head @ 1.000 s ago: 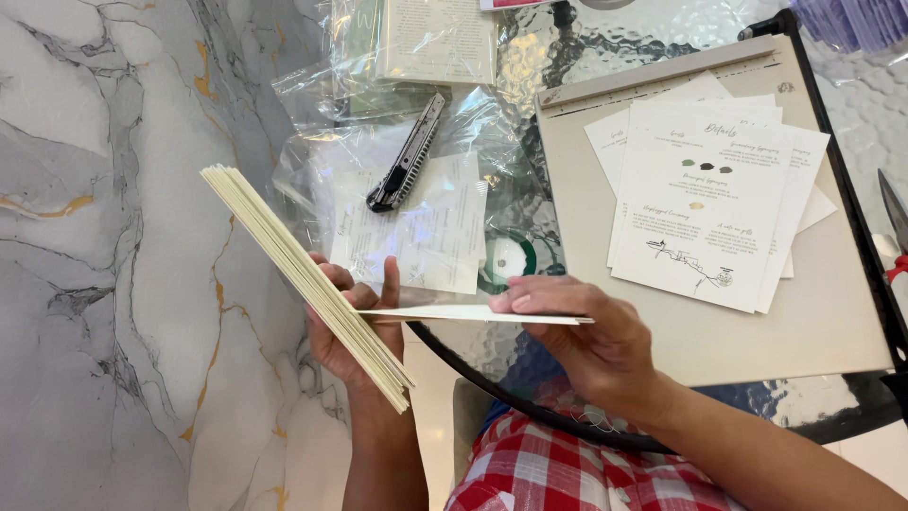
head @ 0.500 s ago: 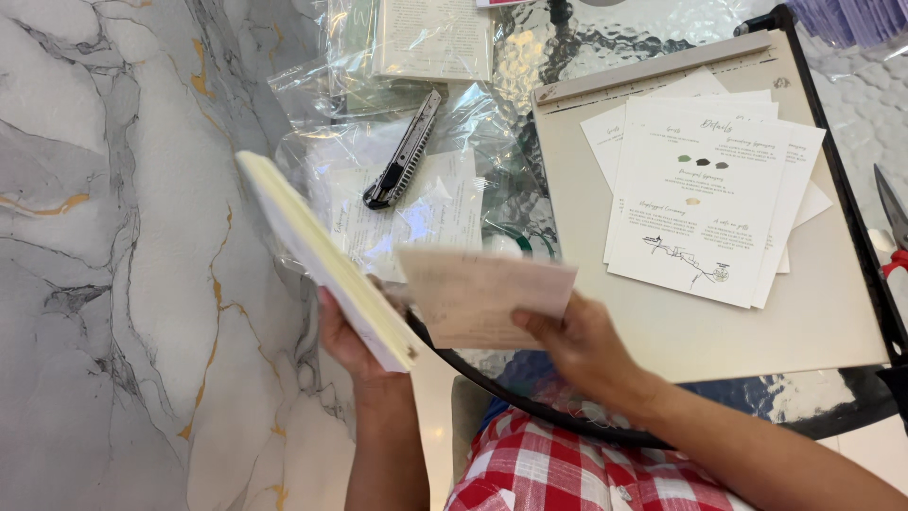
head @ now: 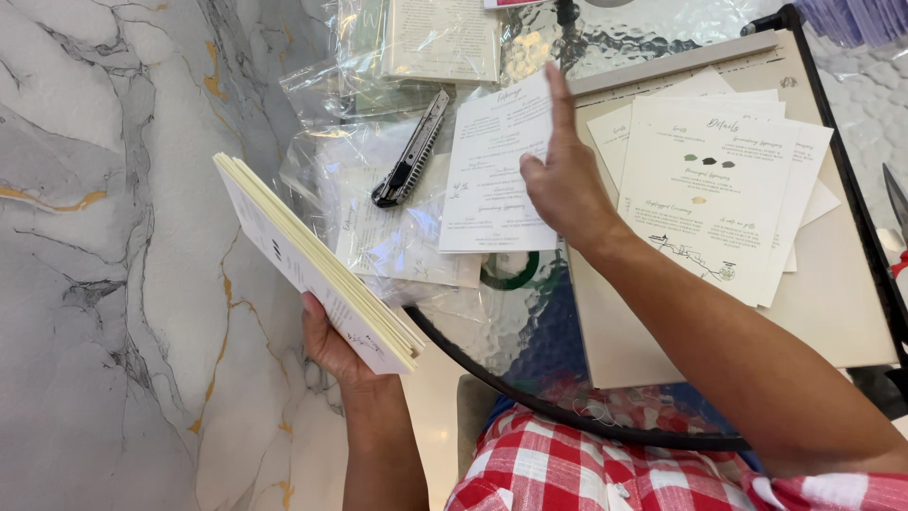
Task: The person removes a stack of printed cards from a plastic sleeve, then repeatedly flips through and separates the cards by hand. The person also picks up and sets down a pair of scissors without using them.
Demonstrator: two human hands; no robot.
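Right hand (head: 560,185) holding printed card (head: 497,166), left hand (head: 333,348) gripping card stack (head: 312,260)

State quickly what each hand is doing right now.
Left hand: closed on a stack of cards.
Right hand: holding one printed card, fingers partly extended.

The stack of cards (head: 317,265) hides the left hand's (head: 331,345) fingers; the scissors (head: 897,213) are cut off at the right edge; the cards' print is too small to read.
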